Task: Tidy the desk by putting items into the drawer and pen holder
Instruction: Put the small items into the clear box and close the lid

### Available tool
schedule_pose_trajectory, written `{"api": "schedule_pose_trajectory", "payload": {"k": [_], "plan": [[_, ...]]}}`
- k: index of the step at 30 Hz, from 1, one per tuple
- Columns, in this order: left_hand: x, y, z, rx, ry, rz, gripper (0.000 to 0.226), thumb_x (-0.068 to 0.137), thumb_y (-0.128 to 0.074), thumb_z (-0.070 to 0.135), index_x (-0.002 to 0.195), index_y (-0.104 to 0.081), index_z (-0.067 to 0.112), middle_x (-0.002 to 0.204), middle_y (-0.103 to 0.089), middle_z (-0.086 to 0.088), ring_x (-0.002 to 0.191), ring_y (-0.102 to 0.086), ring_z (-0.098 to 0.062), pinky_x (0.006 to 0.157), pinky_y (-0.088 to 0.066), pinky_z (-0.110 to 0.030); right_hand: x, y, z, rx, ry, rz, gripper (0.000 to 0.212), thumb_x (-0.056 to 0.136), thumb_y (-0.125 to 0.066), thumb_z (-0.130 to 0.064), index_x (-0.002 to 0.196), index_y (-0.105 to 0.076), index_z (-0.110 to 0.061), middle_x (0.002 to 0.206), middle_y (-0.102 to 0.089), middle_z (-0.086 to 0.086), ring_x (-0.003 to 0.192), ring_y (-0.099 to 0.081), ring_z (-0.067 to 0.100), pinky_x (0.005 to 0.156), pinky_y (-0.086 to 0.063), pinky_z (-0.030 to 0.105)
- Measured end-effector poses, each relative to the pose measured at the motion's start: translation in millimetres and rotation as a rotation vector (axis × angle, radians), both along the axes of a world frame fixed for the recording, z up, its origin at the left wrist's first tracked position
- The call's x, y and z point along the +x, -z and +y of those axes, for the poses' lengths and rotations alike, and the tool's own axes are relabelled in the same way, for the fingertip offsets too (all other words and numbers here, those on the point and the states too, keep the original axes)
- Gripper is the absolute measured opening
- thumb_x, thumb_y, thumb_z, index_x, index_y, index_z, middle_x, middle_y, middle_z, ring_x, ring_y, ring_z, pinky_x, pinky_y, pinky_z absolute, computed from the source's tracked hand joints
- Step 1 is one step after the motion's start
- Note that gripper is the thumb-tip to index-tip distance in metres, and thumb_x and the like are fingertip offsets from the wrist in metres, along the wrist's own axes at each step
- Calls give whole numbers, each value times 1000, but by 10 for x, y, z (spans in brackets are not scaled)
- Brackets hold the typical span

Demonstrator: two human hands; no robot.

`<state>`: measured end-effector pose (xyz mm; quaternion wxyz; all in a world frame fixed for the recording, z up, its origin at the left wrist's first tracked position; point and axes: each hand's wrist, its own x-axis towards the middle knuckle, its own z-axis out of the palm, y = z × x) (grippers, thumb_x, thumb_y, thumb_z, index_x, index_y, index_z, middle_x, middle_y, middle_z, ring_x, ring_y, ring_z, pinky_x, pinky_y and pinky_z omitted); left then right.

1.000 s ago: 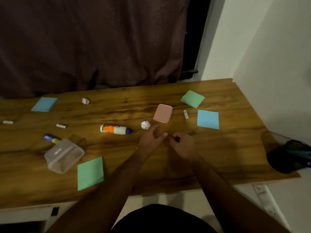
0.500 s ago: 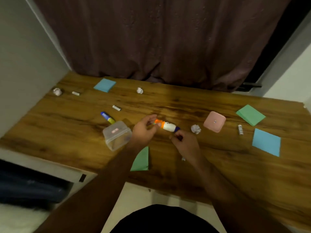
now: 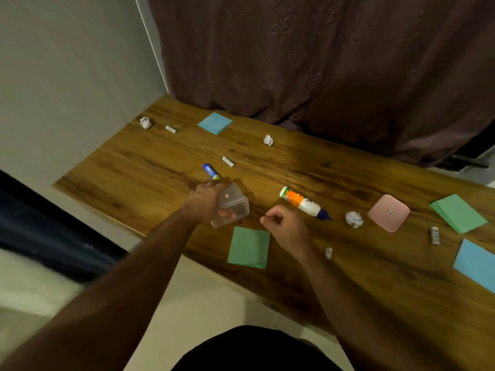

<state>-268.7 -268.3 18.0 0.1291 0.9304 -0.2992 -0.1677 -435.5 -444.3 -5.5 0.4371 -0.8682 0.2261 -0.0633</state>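
Observation:
On the wooden desk (image 3: pixel 375 277) my left hand (image 3: pixel 205 200) grips a clear plastic container (image 3: pixel 234 208) and holds it tilted, just above the desk's front left part. My right hand (image 3: pixel 284 224) is curled into a fist a little to the right of it, over the desk; nothing shows in it. A white and orange glue bottle (image 3: pixel 300 202) lies just beyond my right hand. A blue and yellow marker (image 3: pixel 211 171) lies behind the container. Neither the drawer nor the pen holder is in view.
A green note pad (image 3: pixel 249 247) lies between my arms. To the right are a paper ball (image 3: pixel 353 219), a pink lid (image 3: pixel 388 212), a green pad (image 3: pixel 458 212) and a blue pad (image 3: pixel 475 263). Small white sticks (image 3: pixel 228 162), another blue pad (image 3: pixel 215 123) and paper balls (image 3: pixel 268 140) lie further back.
My view has swung left along the desk. My left hand has reached left and taken hold of the clear container, tilting it. My right hand has followed, still curled.

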Motion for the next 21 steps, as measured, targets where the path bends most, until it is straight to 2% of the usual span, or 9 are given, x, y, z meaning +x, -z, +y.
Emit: {"api": "schedule_pose_trajectory", "payload": {"k": [5, 8, 10, 13, 15, 17, 19, 21], "plan": [[-12, 102, -96, -13, -18, 1, 81, 81, -69, 47, 149, -28, 31, 143, -42, -14, 128, -41, -36, 104, -38, -45, -21, -24, -49, 22, 12, 20, 18, 87, -68, -36, 96, -66, -20, 87, -64, -7, 82, -59, 7, 62, -42, 21], [-52, 18, -176, -174, -56, 5, 69, 84, -66, 37, 146, -35, 30, 131, -52, -16, 117, -52, -36, 95, -48, -45, -78, -43, -102, 49, 42, 6, 20, 86, -68, -37, 98, -65, -21, 91, -65, -8, 85, -59, 5, 65, -43, 19], [-107, -72, -298, -336, -112, 70, 64, 85, -67, 34, 143, -40, 29, 125, -58, -9, 111, -58, -29, 90, -52, -41, -123, -92, -179, 80, 88, -26, 23, 87, -68, -40, 101, -64, -22, 93, -64, -9, 85, -58, 2, 67, -46, 20], [-310, -230, -619, -623, -194, 336, 53, 87, -67, 34, 136, -48, 29, 121, -59, 5, 104, -58, -15, 79, -52, -27, -166, -267, -344, 188, 203, -88, 28, 89, -64, -43, 107, -61, -22, 98, -64, -6, 92, -64, 13, 75, -55, 36], [-511, -286, -864, -747, -187, 563, 44, 89, -65, 34, 131, -52, 27, 123, -61, 1, 101, -62, -15, 71, -53, -23, -222, -396, -463, 227, 257, -127, 31, 92, -59, -47, 110, -59, -23, 103, -64, -6, 97, -65, 17, 79, -57, 42], [-755, -297, -1092, -792, -186, 776, 44, 90, -62, 39, 131, -52, 28, 122, -63, -2, 98, -65, -16, 64, -55, -25, -341, -503, -576, 268, 303, -182, 29, 93, -54, -51, 110, -55, -27, 104, -63, -10, 98, -65, 14, 79, -58, 42], [-1007, -293, -1312, -796, -192, 890, 47, 90, -61, 44, 132, -50, 28, 120, -63, -1, 95, -67, -16, 61, -56, -26, -512, -566, -706, 243, 380, -201, 32, 92, -51, -55, 112, -54, -30, 102, -63, -13, 94, -64, 9, 78, -59, 40], [-1253, -265, -1532, -797, -219, 968, 47, 90, -60, 45, 132, -49, 27, 120, -62, -1, 96, -67, -18, 60, -57, -29, -722, -579, -855, 194, 468, -175, 37, 93, -51, -55, 117, -56, -27, 105, -64, -9, 96, -63, 11, 80, -59, 42]]}}
